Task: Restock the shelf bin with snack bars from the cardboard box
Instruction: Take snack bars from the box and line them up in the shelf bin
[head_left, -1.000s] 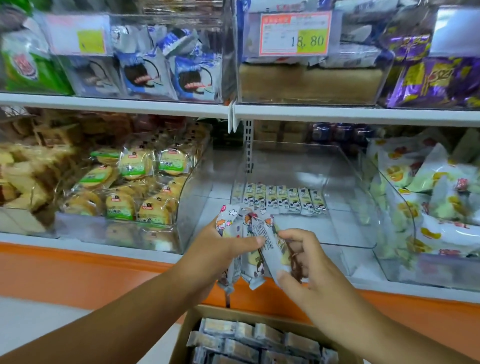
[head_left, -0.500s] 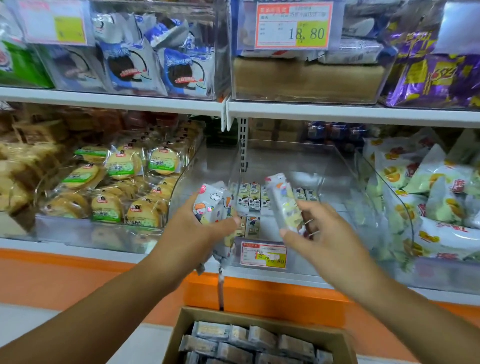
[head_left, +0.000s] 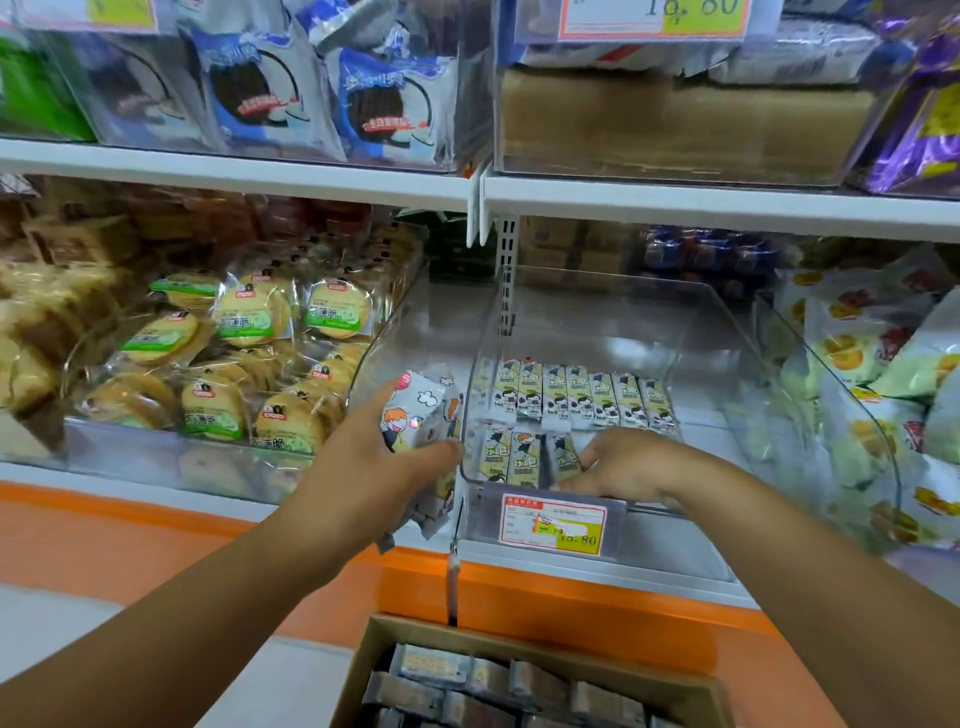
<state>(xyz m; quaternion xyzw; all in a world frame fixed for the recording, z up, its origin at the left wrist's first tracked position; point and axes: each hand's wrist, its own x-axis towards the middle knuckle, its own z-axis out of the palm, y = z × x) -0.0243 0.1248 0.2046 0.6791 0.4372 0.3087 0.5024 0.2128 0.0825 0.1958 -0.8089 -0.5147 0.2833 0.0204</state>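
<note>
A clear plastic shelf bin (head_left: 727, 364) holds a back row of several snack bars (head_left: 576, 392) and a short front row (head_left: 511, 460). My left hand (head_left: 374, 462) grips a bunch of snack bars (head_left: 415, 415) just left of the bin's wall. My right hand (head_left: 631, 460) is inside the bin at its front, fingers down on a bar (head_left: 563, 457) at the right end of the front row. The open cardboard box (head_left: 524, 680) of wrapped bars stands below, at the bottom edge.
A price tag (head_left: 553, 525) hangs on the bin's front. Round cakes in a clear bin (head_left: 234, 353) lie to the left, yellow-green snack bags (head_left: 872, 395) to the right. An upper shelf (head_left: 701, 200) with more bins hangs above. An orange ledge (head_left: 156, 525) runs below.
My right hand has gone from holding a bar in the air down into the bin, laying it in the front row. My left hand stayed beside the bin with its bunch.
</note>
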